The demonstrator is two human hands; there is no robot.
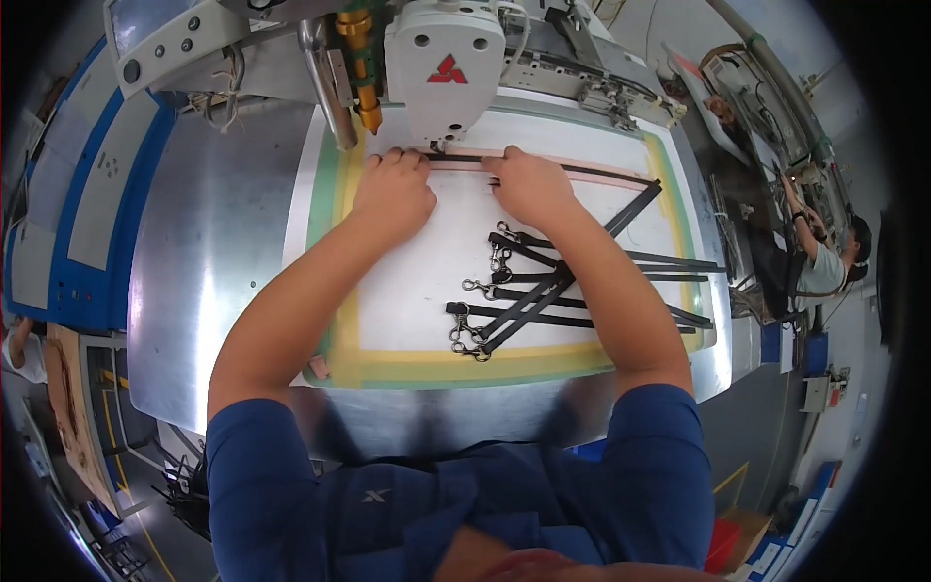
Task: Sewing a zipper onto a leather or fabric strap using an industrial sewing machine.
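A narrow black strap [590, 172] lies along a pinkish strip [464, 167] on the white board, beneath the head of a white industrial sewing machine [445, 73]. My left hand [396, 194] has its fingers curled at the strap's left end, left of the needle area; its fingertips are partly hidden. To the right of the needle, my right hand [529, 192] closes on the same strap, thumb and fingers together. Several black straps with metal snap hooks [472, 344] lie crossed below and beneath my right forearm.
Yellow and green tape borders the white board [417, 252] on a shiny metal table [208, 242]. A gold-coloured nozzle [361, 78] and metal tube [325, 87] hang left of the machine head. Another person [824, 252] works at the far right. A blue and white cabinet [82, 213] stands left.
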